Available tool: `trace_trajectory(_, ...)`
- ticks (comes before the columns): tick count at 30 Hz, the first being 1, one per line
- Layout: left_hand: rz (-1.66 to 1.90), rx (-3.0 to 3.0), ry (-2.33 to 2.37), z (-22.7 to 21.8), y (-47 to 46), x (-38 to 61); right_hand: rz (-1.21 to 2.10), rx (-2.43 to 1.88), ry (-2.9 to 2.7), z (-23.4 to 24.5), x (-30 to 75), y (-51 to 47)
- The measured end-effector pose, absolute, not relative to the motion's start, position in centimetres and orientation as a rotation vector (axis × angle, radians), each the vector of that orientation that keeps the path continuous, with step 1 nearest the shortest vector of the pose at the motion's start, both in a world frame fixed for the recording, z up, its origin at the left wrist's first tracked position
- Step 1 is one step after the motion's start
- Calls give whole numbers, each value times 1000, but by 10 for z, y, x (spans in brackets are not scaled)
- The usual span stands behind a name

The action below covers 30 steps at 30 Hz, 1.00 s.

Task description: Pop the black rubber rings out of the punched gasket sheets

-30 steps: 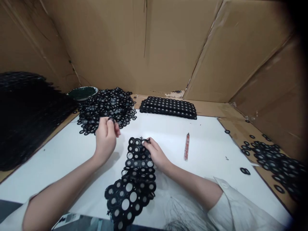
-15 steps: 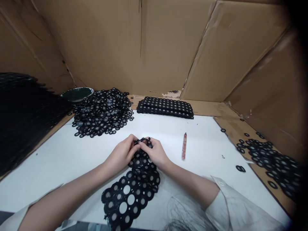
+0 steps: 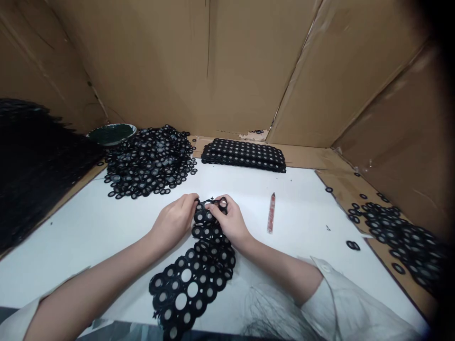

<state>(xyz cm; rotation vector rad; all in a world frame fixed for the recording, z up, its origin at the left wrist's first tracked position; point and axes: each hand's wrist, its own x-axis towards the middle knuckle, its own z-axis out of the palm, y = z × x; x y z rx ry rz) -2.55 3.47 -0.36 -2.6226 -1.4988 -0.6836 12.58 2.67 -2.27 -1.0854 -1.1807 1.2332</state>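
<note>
A black rubber sheet of joined rings (image 3: 195,274) lies on the white table (image 3: 302,222), running from the near edge up between my hands. My left hand (image 3: 176,220) pinches the sheet's far end from the left. My right hand (image 3: 229,220) pinches the same end from the right, fingers curled over the top rings. Both hands touch the sheet and nearly meet at its tip.
A heap of loose black rings (image 3: 149,158) lies at the back left beside a green dish (image 3: 112,134). A flat stack of ring sheets (image 3: 245,154) sits at the back centre. A reddish pen-like tool (image 3: 271,219) lies right of my hands. More rings (image 3: 398,234) lie at the right. Cardboard walls surround the table.
My left hand came back from the loose ring heap to the sheet's far end. Both hands now grip that end; the sheet shifted slightly.
</note>
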Motion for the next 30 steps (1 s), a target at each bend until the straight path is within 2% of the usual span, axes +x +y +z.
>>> trace_trajectory(5,-607,-2670,-1558,0,35,-26,1254,-1058,-1130,-23,126,26)
trace_trajectory(11,-823,-3038,-1767,9,35,-22,1220,-1036,-1211,-22,123,21)
trace_trajectory(17,-733,-3170,-1975,3,48,-28,1287,-1109,-1287,-27,124,23)
trace_trajectory(19,-866,-2950,-2058,4,54,-34,1286,-1185,-1327,-30,127,25)
trace_trajectory(21,-1064,-2485,-2115,8,57,-40,1307,-1233,-1367,-31,130,27)
trace_trajectory(23,-1140,-2196,-2024,9,55,-41,1333,-1245,-1359,-31,131,29)
trace_trajectory(27,-705,-2710,-1539,-2,39,-27,1257,-1249,-1241,-30,129,30)
trace_trajectory(30,-492,-2804,-1524,-12,30,-18,1217,-1209,-1192,-30,128,29)
